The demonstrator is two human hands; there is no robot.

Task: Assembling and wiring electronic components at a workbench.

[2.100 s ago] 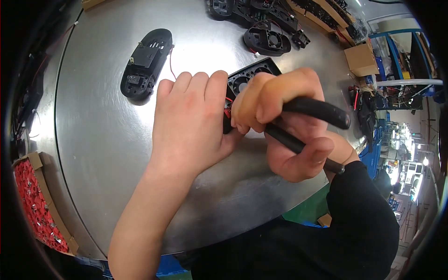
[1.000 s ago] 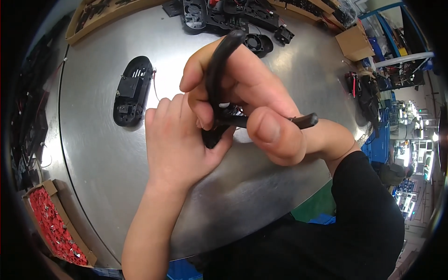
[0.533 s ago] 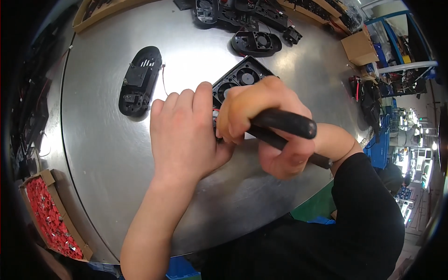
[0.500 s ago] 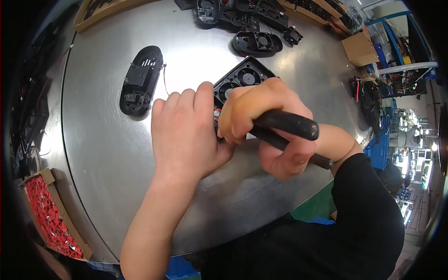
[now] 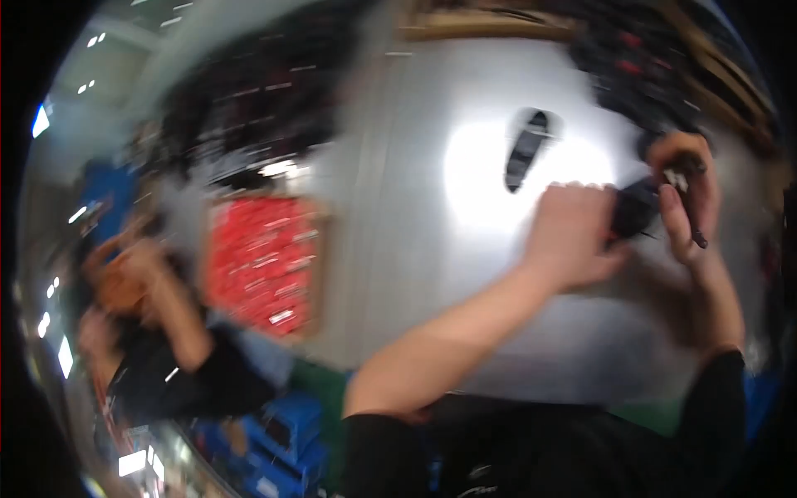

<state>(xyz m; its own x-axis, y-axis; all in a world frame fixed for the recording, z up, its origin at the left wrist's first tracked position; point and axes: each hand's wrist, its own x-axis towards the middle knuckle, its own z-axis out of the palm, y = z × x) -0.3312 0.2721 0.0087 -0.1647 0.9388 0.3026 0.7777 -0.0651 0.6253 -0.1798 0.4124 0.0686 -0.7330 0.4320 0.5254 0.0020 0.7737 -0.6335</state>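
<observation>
Everything is smeared by motion in the head view. My left hand (image 5: 569,232) is at the left side of a black housing (image 5: 635,207), its fingers curled at the edge and the thumb below, apparently holding it. Half a second ago the housing showed round fans inside. My right hand (image 5: 687,187) is closed around a pliers-like tool (image 5: 700,241) with two black handles, held over the housing's right side. The tool's jaws are hidden. Beyond my left hand, a long black oval shell (image 5: 529,151) lies on the metal table (image 5: 465,274).
A cardboard box of red parts (image 5: 261,261) stands left of the table. Farther left is another person (image 5: 191,365), arms raised. Blue crates (image 5: 290,432) stand low between us. Dark parts (image 5: 639,70) pile up at the far right, by a cardboard tray (image 5: 490,26) at the back.
The view has swung left, so my hands and the table appear farther right, and the other person has come into view. My right hand still grips the tool; my left stays at the housing.
</observation>
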